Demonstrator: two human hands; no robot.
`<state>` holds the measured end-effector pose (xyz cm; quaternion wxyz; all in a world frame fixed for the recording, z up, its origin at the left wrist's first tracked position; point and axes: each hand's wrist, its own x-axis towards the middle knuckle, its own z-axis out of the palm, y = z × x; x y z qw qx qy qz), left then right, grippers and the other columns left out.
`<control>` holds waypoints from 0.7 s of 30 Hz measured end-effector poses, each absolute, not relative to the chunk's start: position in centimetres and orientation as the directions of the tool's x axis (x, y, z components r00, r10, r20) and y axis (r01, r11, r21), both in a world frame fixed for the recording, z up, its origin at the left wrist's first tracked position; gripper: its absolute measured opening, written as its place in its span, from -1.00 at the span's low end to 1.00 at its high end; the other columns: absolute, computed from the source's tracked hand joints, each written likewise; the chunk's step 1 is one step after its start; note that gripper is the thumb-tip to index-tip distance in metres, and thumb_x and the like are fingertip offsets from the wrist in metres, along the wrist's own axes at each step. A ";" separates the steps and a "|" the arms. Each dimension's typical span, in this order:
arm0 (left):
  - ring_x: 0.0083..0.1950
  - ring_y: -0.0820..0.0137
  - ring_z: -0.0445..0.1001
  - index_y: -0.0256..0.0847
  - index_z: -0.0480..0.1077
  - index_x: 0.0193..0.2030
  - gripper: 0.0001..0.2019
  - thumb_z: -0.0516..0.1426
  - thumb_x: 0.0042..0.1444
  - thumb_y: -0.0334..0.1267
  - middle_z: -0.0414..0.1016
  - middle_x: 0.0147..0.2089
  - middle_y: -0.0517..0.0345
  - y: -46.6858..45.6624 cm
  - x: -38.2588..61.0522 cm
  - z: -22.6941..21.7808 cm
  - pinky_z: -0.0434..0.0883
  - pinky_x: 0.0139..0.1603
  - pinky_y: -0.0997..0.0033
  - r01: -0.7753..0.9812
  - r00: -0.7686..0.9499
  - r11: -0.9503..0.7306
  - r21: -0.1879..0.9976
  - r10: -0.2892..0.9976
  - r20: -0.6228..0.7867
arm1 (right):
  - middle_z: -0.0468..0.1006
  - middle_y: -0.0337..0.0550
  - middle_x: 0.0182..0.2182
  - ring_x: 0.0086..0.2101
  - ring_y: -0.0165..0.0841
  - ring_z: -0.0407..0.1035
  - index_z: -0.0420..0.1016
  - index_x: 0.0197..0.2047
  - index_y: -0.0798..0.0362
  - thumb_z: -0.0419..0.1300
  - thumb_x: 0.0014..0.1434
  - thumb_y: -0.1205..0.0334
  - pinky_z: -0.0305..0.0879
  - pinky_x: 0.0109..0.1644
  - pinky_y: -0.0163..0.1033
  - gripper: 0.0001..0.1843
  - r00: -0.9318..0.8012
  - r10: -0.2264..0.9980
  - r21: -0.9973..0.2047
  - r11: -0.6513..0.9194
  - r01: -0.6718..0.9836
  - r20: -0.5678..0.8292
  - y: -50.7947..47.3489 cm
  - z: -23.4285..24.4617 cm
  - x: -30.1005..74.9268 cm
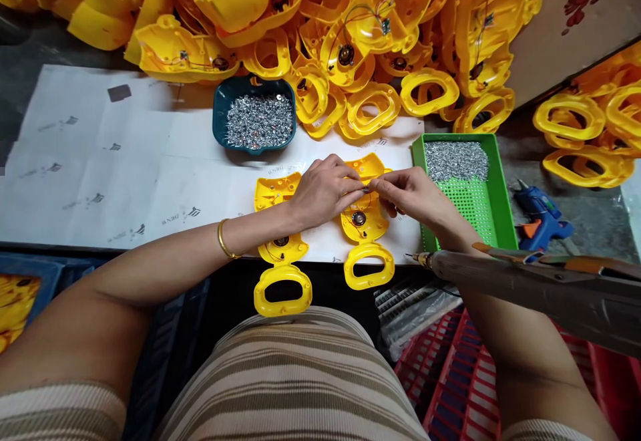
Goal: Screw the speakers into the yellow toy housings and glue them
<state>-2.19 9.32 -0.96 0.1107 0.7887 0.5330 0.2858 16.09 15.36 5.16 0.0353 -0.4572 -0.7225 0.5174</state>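
Two yellow plastic shells with loop handles lie on the table edge in front of me, the left shell [279,247] and the right shell [365,227], which has a small round speaker set in it. My left hand [323,190] rests curled on the right shell's upper part. My right hand [410,194] meets it from the right. The fingertips of both hands pinch a small metal piece, probably a screw, between them over the shell.
A teal bowl [220,120] and a green tray [501,207] hold several small screws. A heap of yellow shells [350,33] fills the back. A blue glue gun [543,214] lies right of the tray. A powered screwdriver [525,280] hangs across the lower right. Red crates [451,387] stand below.
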 end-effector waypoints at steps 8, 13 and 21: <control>0.06 0.16 0.33 -0.17 0.44 0.09 -0.65 0.17 0.17 -0.18 0.53 0.01 0.03 9.7 -1.8 0.3 0.32 -0.05 0.18 0.808 0.287 -0.306 0.504 0.951 0.118 | 0.36 -0.28 -0.65 -0.60 -0.50 0.18 0.42 -0.44 0.11 0.16 0.21 0.13 0.02 -0.49 -0.31 -0.73 -0.615 0.693 -0.747 0.167 0.644 -0.376 15.3 5.6 15.7; 0.10 0.13 0.30 -0.13 0.50 -0.14 -0.79 0.19 0.10 -0.16 0.48 0.01 0.09 10.0 -1.2 1.1 0.26 -0.01 0.09 0.802 0.265 -0.219 0.556 0.964 -0.002 | 0.40 -0.26 -0.61 -0.57 -0.47 0.22 0.46 -0.41 0.11 0.16 0.18 0.19 0.05 -0.45 -0.29 -0.80 -0.627 0.684 -0.643 0.295 0.706 -0.374 15.4 5.9 15.6; 0.09 0.13 0.34 -0.14 0.50 -0.14 -0.83 0.09 0.23 -0.23 0.52 0.00 0.08 9.7 -0.5 1.6 0.22 0.02 0.07 0.858 0.211 -0.195 0.476 0.977 0.021 | 0.35 -0.27 -0.65 -0.58 -0.48 0.17 0.40 -0.48 0.11 0.17 0.17 0.19 -0.01 -0.46 -0.28 -0.76 -0.564 0.761 -0.676 0.234 0.699 -0.320 15.0 6.0 15.5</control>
